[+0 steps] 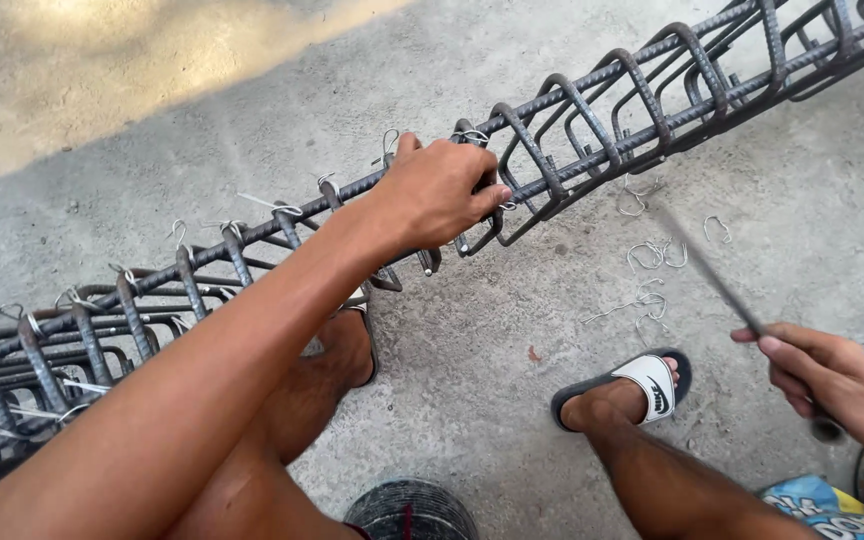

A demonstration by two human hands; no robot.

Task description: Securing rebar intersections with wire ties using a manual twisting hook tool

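The left forearm fills the near foreground; beyond it the rebar cage (572, 130) lies slantwise across the concrete floor (472, 340). The left hand (437, 190) is closed around a stirrup (487, 185), steadying it against the long bars. The right hand (832, 385) is clenched on a thin tying hook (712, 270), blurred, pointing cageward. Cut wire ties (652, 275) lie scattered between.

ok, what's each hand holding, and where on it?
Left hand grips the long grey steel rebar cage mid-length, at a stirrup on its top bar. Right hand holds a thin dark metal rod tool by its lower end.
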